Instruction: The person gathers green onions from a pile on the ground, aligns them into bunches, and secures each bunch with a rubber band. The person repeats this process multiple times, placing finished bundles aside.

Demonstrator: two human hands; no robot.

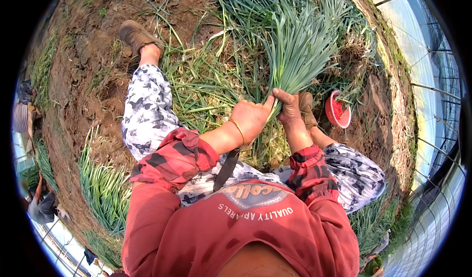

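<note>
A bunch of long, flat green leaves, apparently Chinese chives (295,55), fans out away from me. Its narrow stem end lies between my two hands. My left hand (252,119), with a gold bangle at the wrist, is closed against the left side of the stems. On the other side my right hand (288,106) wraps round them, its thumb on top close to the left fingertips. Stem ends emerge below both hands; the inner fingers are hidden. Beneath the bunch, loose leaves and trimmings (206,89) cover the soil between my legs.
A large heap of the same greens (250,4) lies ahead. Right of my shoe stands a red plastic bowl (329,109) with red material inside. Another row of greens (105,188) lies at left. A plastic-sheeted frame wall (424,70) curves along the right. Other people (42,207) are at the left edge.
</note>
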